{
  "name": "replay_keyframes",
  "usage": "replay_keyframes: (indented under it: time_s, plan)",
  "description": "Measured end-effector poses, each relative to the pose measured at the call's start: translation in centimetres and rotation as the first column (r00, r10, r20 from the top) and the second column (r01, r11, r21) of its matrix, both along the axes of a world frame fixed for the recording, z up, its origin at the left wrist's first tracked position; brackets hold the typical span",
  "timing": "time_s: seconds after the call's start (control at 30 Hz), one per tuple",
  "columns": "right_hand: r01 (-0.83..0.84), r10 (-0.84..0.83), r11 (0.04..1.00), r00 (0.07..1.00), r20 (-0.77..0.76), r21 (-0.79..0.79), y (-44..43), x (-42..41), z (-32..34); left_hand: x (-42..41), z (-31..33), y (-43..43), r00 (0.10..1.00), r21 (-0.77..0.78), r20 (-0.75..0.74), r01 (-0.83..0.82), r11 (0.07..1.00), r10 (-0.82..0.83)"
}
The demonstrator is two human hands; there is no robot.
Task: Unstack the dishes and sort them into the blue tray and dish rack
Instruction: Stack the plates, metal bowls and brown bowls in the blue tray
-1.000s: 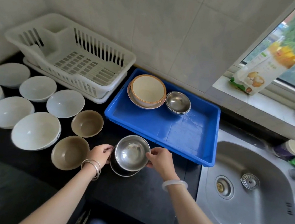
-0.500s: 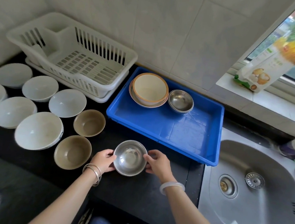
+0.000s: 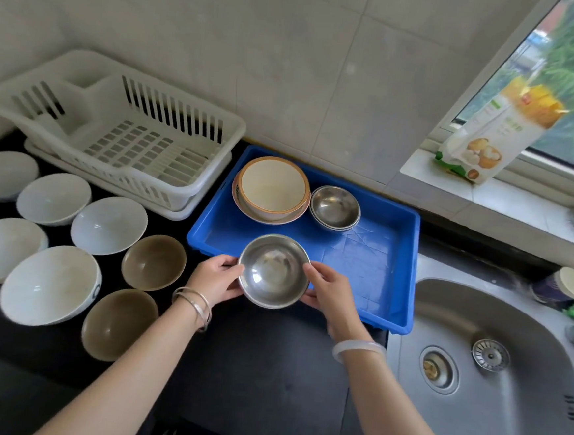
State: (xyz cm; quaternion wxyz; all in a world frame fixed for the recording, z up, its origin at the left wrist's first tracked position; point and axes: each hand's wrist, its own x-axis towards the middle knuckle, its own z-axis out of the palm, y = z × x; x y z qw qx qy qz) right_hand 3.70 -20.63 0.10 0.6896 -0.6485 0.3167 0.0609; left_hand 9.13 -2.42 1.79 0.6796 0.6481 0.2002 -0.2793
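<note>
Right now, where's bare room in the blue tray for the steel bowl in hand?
Blue tray: floor is bare across the centre and right, between the stacked steel bowls and the near wall. Back left is crowded: cream bowl on its plate beside that stack. Counter left: packed with bowls.

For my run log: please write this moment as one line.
action: holding steel bowl; left hand: holds rim; right hand: holds rim; location: over near edge of blue tray
</note>
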Motion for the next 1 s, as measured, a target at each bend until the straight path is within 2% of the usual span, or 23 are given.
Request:
replay_keyframes:
  time_s: [0.33, 0.47, 0.67, 0.83, 1.0]
  plan:
    - [0.168, -0.163, 0.982, 0.984, 0.068, -0.090, -8.9, 5.1, 1.1, 6.2, 0.1, -11.0, 0.997, -0.096, 0.072, 0.015, 0.995, -0.008]
    - [0.206, -0.199, 0.972, 0.978, 0.065, -0.113, -11.8, 8.0, 0.4, 9.0, -0.9, -14.7, 0.995, -0.080, 0.095, -0.005, 0.997, 0.012]
    - [0.189, -0.187, 0.963, 0.982, 0.030, -0.192, -14.6, 11.8, -1.6, 12.2, -2.6, -18.3, 0.968, 0.204, 0.224, 0.064, 0.977, -0.110]
    - [0.151, -0.155, 0.941, 0.988, 0.012, -0.302, -15.5, 14.0, -2.8, 13.1, -3.3, -19.8, 0.906, 0.502, 0.293, 0.127, 0.855, -0.306]
    - [0.102, -0.116, 0.900, 0.993, -0.006, -0.424, -15.3, 14.1, -3.6, 13.1, -3.7, -20.5, 0.863, 0.629, 0.286, 0.160, 0.761, -0.417]
